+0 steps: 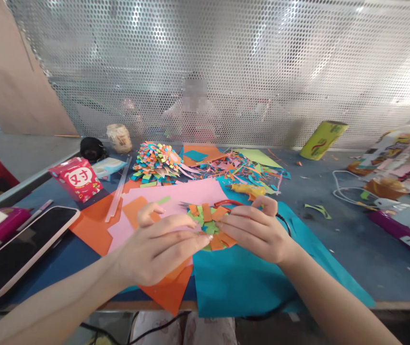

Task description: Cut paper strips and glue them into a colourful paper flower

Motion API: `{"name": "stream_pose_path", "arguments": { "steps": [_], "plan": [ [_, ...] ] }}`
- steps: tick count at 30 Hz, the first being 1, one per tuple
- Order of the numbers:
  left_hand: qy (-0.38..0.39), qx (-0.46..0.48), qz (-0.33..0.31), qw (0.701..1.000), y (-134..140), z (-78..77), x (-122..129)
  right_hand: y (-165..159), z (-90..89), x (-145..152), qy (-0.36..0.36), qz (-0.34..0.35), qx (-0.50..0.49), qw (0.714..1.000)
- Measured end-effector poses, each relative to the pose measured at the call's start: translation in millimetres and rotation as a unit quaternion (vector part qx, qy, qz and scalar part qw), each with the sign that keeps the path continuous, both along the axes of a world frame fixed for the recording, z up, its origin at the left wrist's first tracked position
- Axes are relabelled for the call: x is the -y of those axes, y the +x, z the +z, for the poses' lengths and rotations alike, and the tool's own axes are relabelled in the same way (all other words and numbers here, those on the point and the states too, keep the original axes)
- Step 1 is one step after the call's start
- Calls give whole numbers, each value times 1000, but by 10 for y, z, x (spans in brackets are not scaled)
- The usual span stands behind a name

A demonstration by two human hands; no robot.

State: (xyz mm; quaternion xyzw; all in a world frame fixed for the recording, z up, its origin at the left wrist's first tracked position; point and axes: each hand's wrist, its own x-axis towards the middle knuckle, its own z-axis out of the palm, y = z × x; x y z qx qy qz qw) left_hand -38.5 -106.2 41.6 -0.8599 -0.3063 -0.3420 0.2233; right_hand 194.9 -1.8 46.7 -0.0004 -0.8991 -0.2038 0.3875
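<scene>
A fringed paper flower [207, 212] in orange, green and blue is between my two hands, above the sheets on the table. Fingers of my left hand [165, 242] pinch its left and lower edge. On the other side, my right hand [257, 229] is closed on its right edge. The fingertips partly hide the flower. Just behind it lie scissors with red handles [227, 203] and a yellow glue gun [248, 190]. Beneath the hands spread a teal paper sheet [240, 287], an orange sheet [170, 290] and a pink sheet [190, 190].
A multicoloured fringed paper ball [156, 160] and a heap of paper scraps [237, 165] lie at the back. Leftward are a red snack packet [77, 179], a glue stick [117, 191] and a phone [25, 254]. A yellow-green tube [322, 140] and a purple power strip [402, 234] occupy the right.
</scene>
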Motion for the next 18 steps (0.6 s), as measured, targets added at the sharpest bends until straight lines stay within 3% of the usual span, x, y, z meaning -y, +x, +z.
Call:
{"name": "stream_pose_path", "arguments": {
  "steps": [7, 11, 15, 18],
  "plan": [
    [23, -3, 28, 999, 31, 50, -39, 18, -29, -16, -10, -1, 10, 1000],
    [-28, 38, 24, 999, 55, 73, -70, 6, -39, -24, -42, 6, 14, 999],
    [-118, 127, 49, 984, 81, 74, -70, -44, -55, -30, -138, 38, 5, 990],
    [-207, 254, 50, 943, 81, 82, -74, -87, -82, -32, -262, 57, -20, 963]
  ]
}}
